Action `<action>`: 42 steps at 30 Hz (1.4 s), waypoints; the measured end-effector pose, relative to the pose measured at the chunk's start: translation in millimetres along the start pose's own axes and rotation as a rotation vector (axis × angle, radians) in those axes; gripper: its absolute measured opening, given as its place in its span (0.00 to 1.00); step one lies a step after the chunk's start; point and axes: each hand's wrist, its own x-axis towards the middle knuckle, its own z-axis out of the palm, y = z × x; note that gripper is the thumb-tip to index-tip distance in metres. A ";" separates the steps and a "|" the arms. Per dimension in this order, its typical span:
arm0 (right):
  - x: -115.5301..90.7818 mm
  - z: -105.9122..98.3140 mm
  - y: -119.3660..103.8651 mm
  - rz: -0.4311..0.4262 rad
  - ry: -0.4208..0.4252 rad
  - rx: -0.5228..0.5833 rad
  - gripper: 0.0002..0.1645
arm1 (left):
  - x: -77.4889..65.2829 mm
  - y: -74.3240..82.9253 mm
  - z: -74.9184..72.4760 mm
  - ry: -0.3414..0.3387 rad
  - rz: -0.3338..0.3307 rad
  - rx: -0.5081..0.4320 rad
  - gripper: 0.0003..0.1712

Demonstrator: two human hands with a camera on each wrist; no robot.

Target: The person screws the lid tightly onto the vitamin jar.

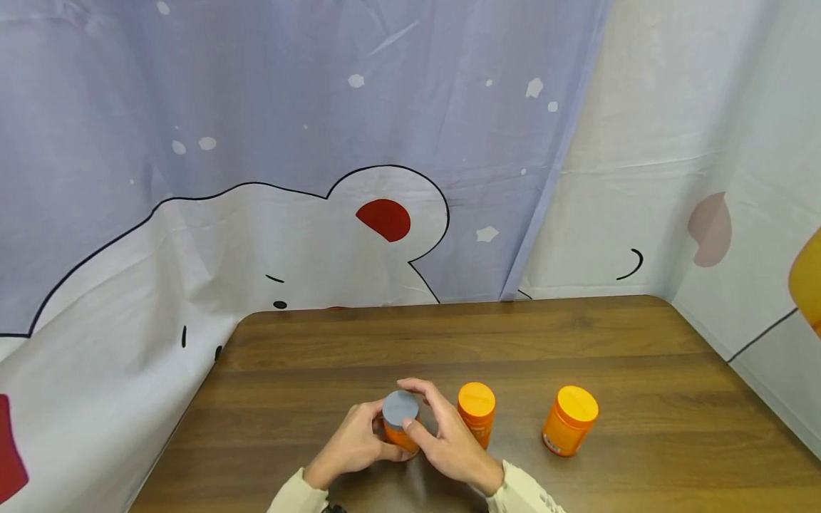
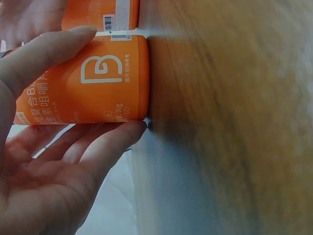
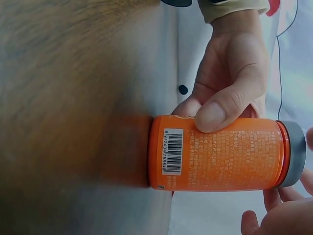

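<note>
An orange bottle [image 1: 400, 436] with a grey lid [image 1: 400, 407] stands upright on the table, white lettering and a barcode on its sides. My left hand [image 1: 355, 440] holds its body, thumb on the near side and fingers round the left side; the left thumb [image 3: 215, 115] presses near a printed panel. Around the lid, my right hand [image 1: 449, 442] is spread, its thumb overlapping the near edge in the head view. The right index finger stretches past the lid's far side with a gap. In the right wrist view, right fingers [image 3: 286, 218] show beside the lid.
Just right of my right hand stands an orange bottle with a yellow-orange lid [image 1: 477, 400], partly hidden by that hand. Farther right is a similar bottle [image 1: 567, 424]. The wooden table [image 1: 288, 370] ends at a patterned curtain [image 1: 269, 242] at the back and sides.
</note>
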 end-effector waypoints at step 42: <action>0.2 -1.7 0.4 -0.007 0.004 -0.012 0.28 | 0.9 -2.5 -0.6 0.003 0.013 -0.010 0.29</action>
